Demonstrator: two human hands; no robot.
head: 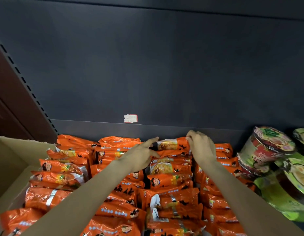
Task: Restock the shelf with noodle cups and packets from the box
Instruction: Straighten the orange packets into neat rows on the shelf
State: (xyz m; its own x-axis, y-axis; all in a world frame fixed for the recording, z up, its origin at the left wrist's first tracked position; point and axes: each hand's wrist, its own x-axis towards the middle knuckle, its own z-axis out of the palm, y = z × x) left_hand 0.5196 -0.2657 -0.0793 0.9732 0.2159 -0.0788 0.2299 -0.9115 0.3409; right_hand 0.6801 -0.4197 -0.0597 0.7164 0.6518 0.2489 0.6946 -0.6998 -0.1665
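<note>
Hands (pixel 171 150) on rearmost packet (pixel 173 144)

The person's two forearms were bare to the frame's lower edge, with no sleeves showing. The left hand (pixel 141 155) and right hand (pixel 201 145) wore no gloves, rings or watch.

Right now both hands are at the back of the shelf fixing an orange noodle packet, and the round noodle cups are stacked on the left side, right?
Nearly. The noodle cups are stacked on the right side, not the left; the head view shows it. On the left is the cardboard box. The rest holds: the left hand and right hand are at the back, on an orange noodle packet.
</note>
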